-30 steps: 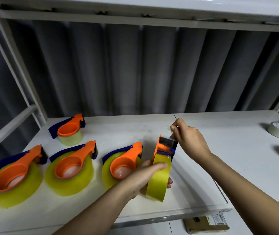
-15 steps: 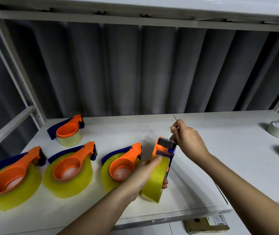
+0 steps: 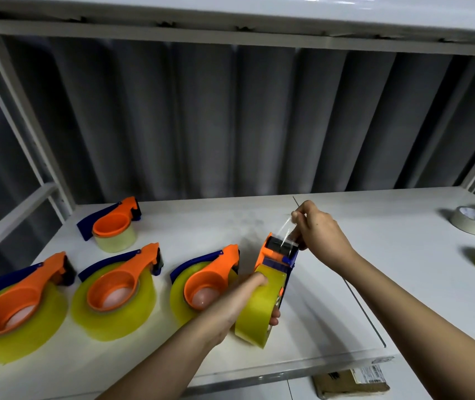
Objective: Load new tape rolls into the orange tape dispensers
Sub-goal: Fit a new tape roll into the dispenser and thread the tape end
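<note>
Dispenser [image 3: 278, 256] with yellow roll [image 3: 259, 310] loaded, standing on edge at front of bench [image 3: 331, 284]; our left grip [image 3: 247, 298] clamping roll, right grip [image 3: 314, 226] pinching clear tape end [image 3: 286, 230] above cutter. We are threading leader now. Next, we judge: pulling it taut over blade. Three loaded dispensers [image 3: 115, 287] lying left.
</note>
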A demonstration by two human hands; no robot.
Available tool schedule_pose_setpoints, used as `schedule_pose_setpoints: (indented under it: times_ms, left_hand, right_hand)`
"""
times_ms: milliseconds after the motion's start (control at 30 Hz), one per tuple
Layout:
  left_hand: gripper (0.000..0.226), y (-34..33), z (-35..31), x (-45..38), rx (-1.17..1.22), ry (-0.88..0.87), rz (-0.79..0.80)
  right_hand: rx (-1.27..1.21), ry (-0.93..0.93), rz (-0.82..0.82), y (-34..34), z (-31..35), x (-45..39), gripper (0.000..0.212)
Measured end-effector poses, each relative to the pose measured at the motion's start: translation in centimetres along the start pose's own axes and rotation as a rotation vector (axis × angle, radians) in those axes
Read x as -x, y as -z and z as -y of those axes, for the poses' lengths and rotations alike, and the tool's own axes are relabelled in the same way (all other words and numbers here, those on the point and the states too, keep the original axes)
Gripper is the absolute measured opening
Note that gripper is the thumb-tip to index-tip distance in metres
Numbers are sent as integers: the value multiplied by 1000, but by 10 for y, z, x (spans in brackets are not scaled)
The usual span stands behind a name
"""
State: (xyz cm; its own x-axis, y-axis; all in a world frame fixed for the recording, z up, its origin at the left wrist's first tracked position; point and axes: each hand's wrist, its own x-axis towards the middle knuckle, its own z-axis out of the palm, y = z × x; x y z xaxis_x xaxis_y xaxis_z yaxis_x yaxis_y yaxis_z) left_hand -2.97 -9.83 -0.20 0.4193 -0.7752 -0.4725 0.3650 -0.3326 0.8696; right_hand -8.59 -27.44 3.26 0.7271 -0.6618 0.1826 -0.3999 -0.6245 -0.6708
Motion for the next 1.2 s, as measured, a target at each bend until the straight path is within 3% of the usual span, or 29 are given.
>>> schedule_pose_setpoints:
  times_ms: [167, 500, 633, 800, 1067, 1200]
  left_hand:
    - [44, -5, 2, -4, -8, -50, -68]
    - [30, 2, -4, 4, -33, -24, 98]
    - [33, 3, -5, 6, 0, -14, 11]
    - [41, -3, 0, 6, 26, -123, -75]
    - [25, -4, 0, 10, 46, -257, -110]
    - [33, -4, 1, 13, 45, -284, -122]
  right_hand:
    - [-14, -19, -10, -3, 0, 1, 19]
    - [-152, -73, 32, 3, -1, -6, 19]
    - [-222, -120, 73, 2, -3, -9, 19]
    - [-364, -233, 237, 9, -5, -13, 17]
    - [-766, -548, 534, 10, -10, -15, 25]
    - [-836, -604, 558, -1, -8, -7, 20]
